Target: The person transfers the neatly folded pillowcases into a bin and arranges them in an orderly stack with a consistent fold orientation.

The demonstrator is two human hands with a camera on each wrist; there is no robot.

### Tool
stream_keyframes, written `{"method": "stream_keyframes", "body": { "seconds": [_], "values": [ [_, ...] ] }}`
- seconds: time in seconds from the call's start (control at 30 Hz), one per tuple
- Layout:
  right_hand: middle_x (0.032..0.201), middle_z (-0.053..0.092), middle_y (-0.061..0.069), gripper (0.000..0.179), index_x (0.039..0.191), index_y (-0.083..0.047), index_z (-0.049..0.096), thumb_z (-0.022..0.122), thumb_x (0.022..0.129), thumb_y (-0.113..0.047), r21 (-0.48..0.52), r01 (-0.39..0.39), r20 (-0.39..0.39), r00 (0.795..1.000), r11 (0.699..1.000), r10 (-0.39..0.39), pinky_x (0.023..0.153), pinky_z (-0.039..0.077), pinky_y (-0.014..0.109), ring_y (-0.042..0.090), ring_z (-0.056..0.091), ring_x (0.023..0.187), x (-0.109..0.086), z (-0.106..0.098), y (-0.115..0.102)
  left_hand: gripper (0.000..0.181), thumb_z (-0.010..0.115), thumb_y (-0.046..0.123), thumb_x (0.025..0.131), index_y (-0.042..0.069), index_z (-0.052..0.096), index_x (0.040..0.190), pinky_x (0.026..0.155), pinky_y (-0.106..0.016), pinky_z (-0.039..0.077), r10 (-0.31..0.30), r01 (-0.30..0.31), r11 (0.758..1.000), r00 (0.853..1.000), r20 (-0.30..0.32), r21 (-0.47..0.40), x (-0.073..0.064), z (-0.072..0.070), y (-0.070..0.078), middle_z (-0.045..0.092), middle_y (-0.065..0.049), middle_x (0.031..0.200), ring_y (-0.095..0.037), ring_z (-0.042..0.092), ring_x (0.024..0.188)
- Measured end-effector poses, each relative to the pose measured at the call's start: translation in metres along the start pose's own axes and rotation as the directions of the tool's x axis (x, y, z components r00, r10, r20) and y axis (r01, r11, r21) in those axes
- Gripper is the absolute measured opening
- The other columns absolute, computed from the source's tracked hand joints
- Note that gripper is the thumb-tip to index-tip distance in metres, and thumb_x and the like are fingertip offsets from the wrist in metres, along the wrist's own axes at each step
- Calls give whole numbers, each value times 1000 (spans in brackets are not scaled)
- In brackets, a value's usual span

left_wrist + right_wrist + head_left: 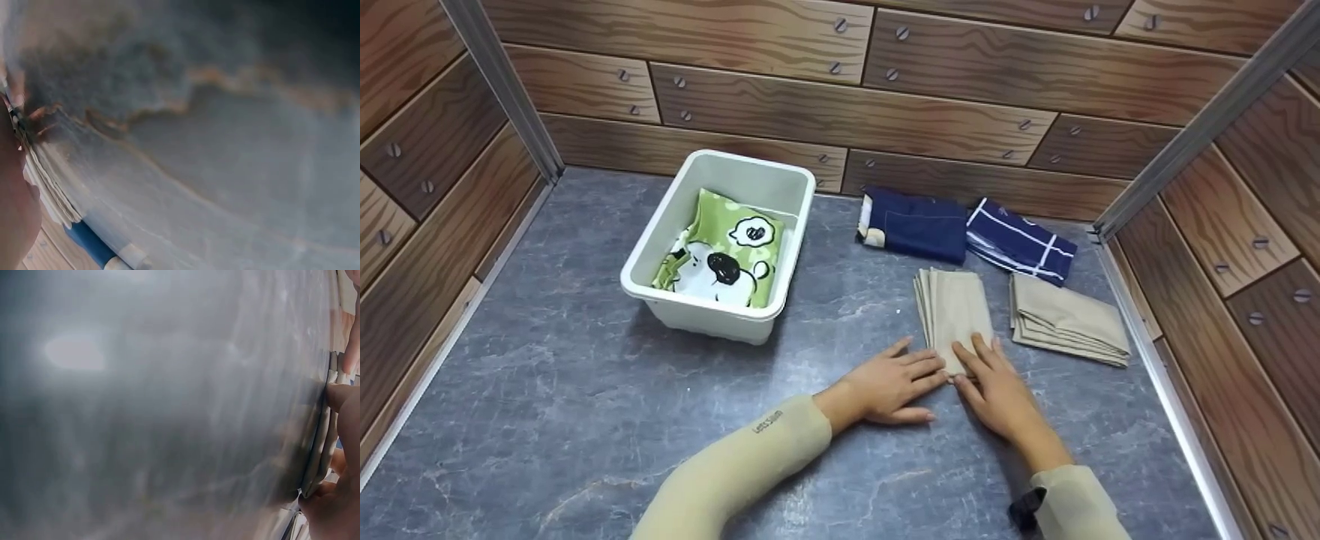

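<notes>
A folded beige cloth (958, 307) lies on the floor in front of me in the head view, its layers fanned along the left side. My left hand (894, 386) lies palm down with straight fingers, the tips touching the cloth's near left corner. On the near right part of the cloth rests my right hand (994, 390), its fingers spread. In the left wrist view the layered edge of the cloth (53, 188) shows beside the hand. The right wrist view catches the cloth (322, 450) under the fingers at the right edge.
A white bin (709, 304) with a green cartoon-print cloth (735, 247) inside stands to the left. Behind the beige cloth lie a folded navy cloth (919, 225) and a navy cloth with white lines (1024, 240). Another folded beige cloth (1065, 319) sits near the right wall.
</notes>
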State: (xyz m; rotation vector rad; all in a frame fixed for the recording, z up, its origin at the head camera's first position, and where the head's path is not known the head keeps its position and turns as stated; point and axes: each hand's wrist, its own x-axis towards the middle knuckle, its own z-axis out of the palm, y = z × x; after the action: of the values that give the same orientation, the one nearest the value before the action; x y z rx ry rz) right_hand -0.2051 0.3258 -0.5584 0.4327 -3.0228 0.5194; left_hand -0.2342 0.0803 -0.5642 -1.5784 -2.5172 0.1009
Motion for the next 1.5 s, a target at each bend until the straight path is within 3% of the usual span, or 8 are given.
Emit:
{"method": "stream_keyframes", "body": {
  "seconds": [0.6,1.5],
  "values": [
    [162,29,14,55,152,-23,44,58,100,-34,-3,-9,30,999,1000,9,111,29,69,50,20,147,8,3,-15,73,23,65,102,19,28,159,123,-49,17,0,0,1000,1000,26,-17,-15,-2,-7,31,-2,162,-19,25,150],
    [160,32,17,54,151,-22,46,59,100,-35,-33,8,48,999,999,-6,110,30,68,52,23,145,18,6,-27,72,28,63,102,17,32,157,122,-50,20,-12,12,998,1000,1,-59,-24,1,-14,35,-4,160,-22,28,150]
  ]
}}
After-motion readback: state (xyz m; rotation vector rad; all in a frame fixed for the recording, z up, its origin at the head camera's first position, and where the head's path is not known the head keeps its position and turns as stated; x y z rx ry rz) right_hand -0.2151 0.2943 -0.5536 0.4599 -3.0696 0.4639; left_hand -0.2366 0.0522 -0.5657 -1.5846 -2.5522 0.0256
